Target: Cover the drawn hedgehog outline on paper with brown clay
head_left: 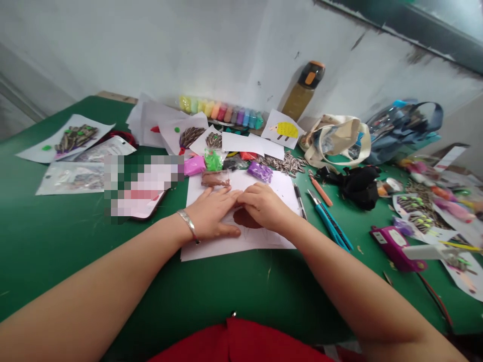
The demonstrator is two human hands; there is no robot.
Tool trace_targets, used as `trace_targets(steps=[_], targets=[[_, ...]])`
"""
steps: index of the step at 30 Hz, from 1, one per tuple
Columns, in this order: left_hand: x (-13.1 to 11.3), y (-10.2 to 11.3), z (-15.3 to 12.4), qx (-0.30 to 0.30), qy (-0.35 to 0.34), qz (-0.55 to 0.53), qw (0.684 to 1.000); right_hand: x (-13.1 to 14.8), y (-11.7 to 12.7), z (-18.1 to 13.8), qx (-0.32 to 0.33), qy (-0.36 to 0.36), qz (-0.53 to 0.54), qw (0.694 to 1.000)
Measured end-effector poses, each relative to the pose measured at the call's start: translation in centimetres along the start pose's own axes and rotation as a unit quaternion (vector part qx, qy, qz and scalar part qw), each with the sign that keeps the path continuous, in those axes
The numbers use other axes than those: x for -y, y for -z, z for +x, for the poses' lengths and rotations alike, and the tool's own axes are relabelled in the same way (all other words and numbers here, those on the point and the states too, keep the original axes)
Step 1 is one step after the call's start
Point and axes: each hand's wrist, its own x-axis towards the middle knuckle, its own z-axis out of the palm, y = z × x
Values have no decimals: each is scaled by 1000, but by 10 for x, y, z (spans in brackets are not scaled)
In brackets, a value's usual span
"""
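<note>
1. While the bare left hand [213, 213] lies palm down in the head view, thumb apart from fingers, it touches the white paper sheet [226, 246].
2. Curled over the flat brown clay oval [245, 219] on that sheet, the bare right hand [264, 207] hides its fingertips; I cannot tell their grip.
3. Beyond it sits 1 purple clay packet [260, 172].

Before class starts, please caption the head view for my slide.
Right hand over brown shape, left hand spread on white paper, green table beneath.

Brown clay [245, 219] under right hand [265, 205]
</note>
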Motion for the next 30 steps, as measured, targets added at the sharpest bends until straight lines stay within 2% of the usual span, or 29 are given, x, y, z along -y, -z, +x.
trace_targets(steps=[7, 12, 15, 17, 21, 26, 30], targets=[[2, -2, 1, 3, 22, -25, 999, -2, -3, -4, 6, 22, 27, 999], [0, -1, 1, 0, 21, -35, 999, -1, -3, 1, -16, 36, 47, 998], [1, -2, 1, -2, 24, -35, 999, -2, -3, 2, 5, 49, 63, 997], [2, -2, 1, -1, 23, -34, 999, -4, -3, 1, 13, 48, 68, 996], [1, -1, 1, 0, 17, -34, 999, -7, -2, 0, -12, 48, 73, 996], [0, 2, 1, 6, 11, -27, 1000, -7, 0, -1, 20, 39, 78, 996], [1, 0, 1, 5, 6, -21, 1000, -4, 1, -2, 8, 25, 70, 997]])
